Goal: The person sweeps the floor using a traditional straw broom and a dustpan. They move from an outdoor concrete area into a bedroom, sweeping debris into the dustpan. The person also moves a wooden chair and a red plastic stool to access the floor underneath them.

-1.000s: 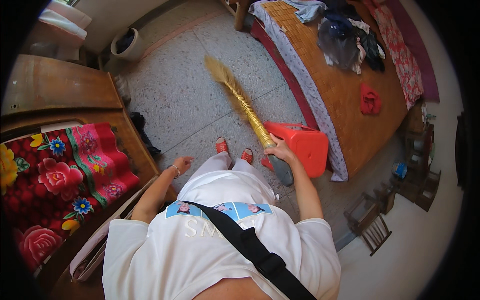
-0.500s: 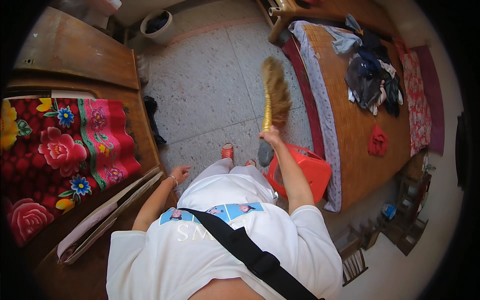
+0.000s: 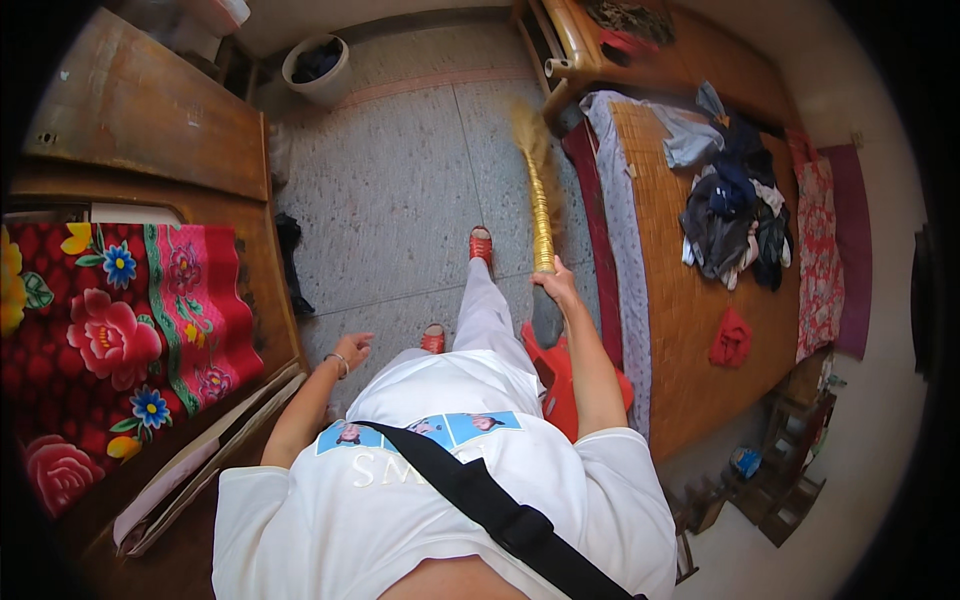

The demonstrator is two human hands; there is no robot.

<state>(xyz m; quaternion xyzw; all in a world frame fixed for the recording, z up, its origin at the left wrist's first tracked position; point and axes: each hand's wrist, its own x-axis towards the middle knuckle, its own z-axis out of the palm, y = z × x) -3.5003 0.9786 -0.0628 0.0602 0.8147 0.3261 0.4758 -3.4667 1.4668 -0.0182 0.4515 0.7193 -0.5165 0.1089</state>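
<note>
My right hand (image 3: 557,284) is wrapped round the dark grip of a soft broom (image 3: 541,215). Its gold-bound neck points away from me, and the bristles are blurred at the far end, over the floor beside the bed. A red plastic stool (image 3: 562,385) stands by my right forearm, partly hidden behind it and my clothes. Low on the left, my left hand (image 3: 352,350) hangs with nothing in it, fingers loosely stretched, near the wooden cabinet's edge.
On the right, a bed with a woven mat (image 3: 660,290) bears a heap of clothes (image 3: 735,210) and a red cloth (image 3: 731,338). A wooden cabinet with a floral cloth (image 3: 115,340) lines the left. A white bucket (image 3: 318,88) stands on the grey floor (image 3: 390,170) at the far left.
I have stepped forward, with my right foot now well ahead. The stool has slipped back beneath my right arm. The broom stays in my right hand, its bristles shifting slightly left and blurring.
</note>
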